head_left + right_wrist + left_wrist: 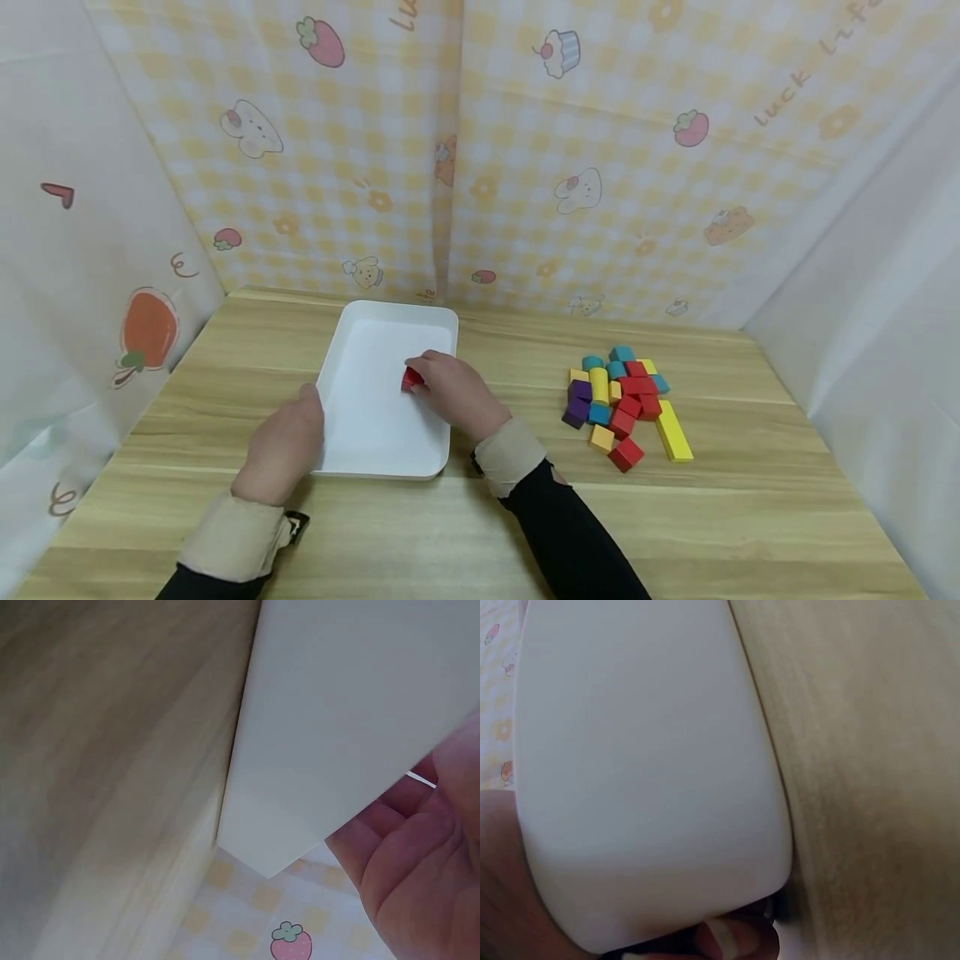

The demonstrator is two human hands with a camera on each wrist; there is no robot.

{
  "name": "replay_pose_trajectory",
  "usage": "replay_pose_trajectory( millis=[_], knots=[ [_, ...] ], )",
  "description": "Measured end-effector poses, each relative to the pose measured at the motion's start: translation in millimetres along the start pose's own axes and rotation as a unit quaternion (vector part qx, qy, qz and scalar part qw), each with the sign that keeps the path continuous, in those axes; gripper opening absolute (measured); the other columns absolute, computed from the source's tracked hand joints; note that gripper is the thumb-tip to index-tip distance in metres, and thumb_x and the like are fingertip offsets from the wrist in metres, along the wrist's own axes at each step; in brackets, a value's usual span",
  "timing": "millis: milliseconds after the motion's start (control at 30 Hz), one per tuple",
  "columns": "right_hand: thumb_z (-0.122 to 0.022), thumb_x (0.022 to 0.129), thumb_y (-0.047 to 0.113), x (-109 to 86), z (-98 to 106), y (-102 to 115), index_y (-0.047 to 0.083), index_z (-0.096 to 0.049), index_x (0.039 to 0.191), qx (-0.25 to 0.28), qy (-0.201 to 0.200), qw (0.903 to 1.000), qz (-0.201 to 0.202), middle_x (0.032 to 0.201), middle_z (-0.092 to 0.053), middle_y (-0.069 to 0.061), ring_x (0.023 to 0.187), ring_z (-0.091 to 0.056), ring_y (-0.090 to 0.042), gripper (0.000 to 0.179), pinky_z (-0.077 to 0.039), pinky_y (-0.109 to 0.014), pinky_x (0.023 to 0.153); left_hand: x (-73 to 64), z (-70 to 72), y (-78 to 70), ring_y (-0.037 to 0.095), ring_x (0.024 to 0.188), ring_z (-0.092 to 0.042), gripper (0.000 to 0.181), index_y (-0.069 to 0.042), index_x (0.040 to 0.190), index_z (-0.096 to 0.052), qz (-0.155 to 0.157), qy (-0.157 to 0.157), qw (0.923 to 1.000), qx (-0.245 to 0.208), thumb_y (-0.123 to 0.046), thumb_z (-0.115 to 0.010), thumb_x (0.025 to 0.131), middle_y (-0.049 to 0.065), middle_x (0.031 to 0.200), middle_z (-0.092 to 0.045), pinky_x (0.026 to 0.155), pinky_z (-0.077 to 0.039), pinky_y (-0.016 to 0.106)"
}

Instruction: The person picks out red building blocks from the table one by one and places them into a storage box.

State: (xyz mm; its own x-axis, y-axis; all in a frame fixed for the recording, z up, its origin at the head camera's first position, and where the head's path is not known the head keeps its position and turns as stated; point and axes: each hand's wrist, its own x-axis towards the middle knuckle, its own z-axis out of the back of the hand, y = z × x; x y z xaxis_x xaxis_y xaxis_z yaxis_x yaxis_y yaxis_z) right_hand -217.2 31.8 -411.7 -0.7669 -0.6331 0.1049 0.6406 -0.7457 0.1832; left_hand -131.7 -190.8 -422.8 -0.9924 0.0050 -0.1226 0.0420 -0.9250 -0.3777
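Note:
A white rectangular tray [360, 442] lies on the wooden table left of centre. My left hand [288, 442] grips its left edge; in the left wrist view the tray's outer wall [645, 750] fills the middle, with part of the hand beside it. Over the right half of the tray, my right hand [457, 396] pinches a red block [410, 380], partly covered by the fingers. In the right wrist view the tray's wall [337, 712] hides the fingertips and the block, and the curled palm side of the right hand [420, 862] shows past the rim.
To the right of the tray sits a loose cluster of blocks: several red blocks [626, 454], purple blocks [576, 412], blue ones [598, 414], a yellow cylinder [598, 387] and a long yellow bar [675, 432]. A checked curtain [510, 208] hangs behind the table [750, 500].

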Motion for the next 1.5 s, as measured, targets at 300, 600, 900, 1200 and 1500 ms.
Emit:
replay_pose_trajectory(
  millis=[300, 600, 900, 1200, 1500],
  knots=[
    [-0.070, 0.096, 0.018, 0.5, -0.5, -0.5, 0.014, -0.070, 0.119, -0.004, -0.001, 1.0000, 0.007, 0.104, -0.070, -0.001, 0.092, -0.063, -0.013, 0.023, -0.054, -0.024, 0.082, -0.7, 1.0, -0.3, 0.025, 0.055, -0.051, 0.006, 0.008, 0.098, -0.037, -0.002, -0.001, 1.0000, 0.004, 0.006, -0.032, 0.099, 0.015, 0.065, -0.052, 0.045, -0.041, 0.037],
    [-0.070, 0.096, 0.018, -1.1, -2.4, -1.8, 0.015, -0.069, 0.125, -0.005, 0.013, 0.9999, 0.002, 0.111, -0.071, 0.000, 0.098, -0.065, -0.013, 0.029, -0.054, -0.025, 0.085, 0.6, -0.9, 0.3, 0.025, 0.055, -0.051, 0.006, 0.008, 0.098, -0.038, 0.001, 0.001, 1.0000, 0.004, 0.005, -0.034, 0.099, 0.014, 0.065, -0.051, 0.045, -0.040, 0.036],
    [-0.068, 0.097, 0.019, -2.0, -4.4, -1.9, 0.015, -0.068, 0.128, -0.010, 0.018, 0.9998, -0.001, 0.116, -0.071, 0.000, 0.104, -0.066, -0.013, 0.031, -0.055, -0.026, 0.089, -0.6, -0.3, -1.3, 0.026, 0.056, -0.050, 0.008, 0.007, 0.097, -0.038, 0.001, -0.005, 1.0000, -0.004, 0.004, -0.030, 0.100, 0.015, 0.066, -0.051, 0.046, -0.040, 0.036],
    [-0.069, 0.096, 0.018, -2.1, -3.9, -5.4, 0.012, -0.064, 0.134, -0.003, 0.025, 0.9997, 0.001, 0.125, -0.069, -0.002, 0.113, -0.064, -0.014, 0.039, -0.053, -0.027, 0.097, -2.2, 0.5, -2.2, 0.025, 0.055, -0.050, 0.007, 0.008, 0.098, -0.038, 0.004, 0.001, 1.0000, -0.007, 0.005, -0.031, 0.100, 0.014, 0.066, -0.051, 0.045, -0.039, 0.035],
    [-0.066, 0.099, 0.022, -3.4, -0.1, -10.6, 0.007, -0.059, 0.140, 0.037, 0.016, 0.9991, -0.008, 0.134, -0.064, -0.007, 0.121, -0.063, -0.018, 0.044, -0.050, -0.029, 0.104, -1.1, 0.1, -1.6, 0.025, 0.055, -0.050, 0.007, 0.009, 0.101, -0.037, 0.003, 0.005, 1.0000, -0.005, 0.004, -0.032, 0.100, 0.014, 0.066, -0.051, 0.045, -0.039, 0.035]
  ],
)
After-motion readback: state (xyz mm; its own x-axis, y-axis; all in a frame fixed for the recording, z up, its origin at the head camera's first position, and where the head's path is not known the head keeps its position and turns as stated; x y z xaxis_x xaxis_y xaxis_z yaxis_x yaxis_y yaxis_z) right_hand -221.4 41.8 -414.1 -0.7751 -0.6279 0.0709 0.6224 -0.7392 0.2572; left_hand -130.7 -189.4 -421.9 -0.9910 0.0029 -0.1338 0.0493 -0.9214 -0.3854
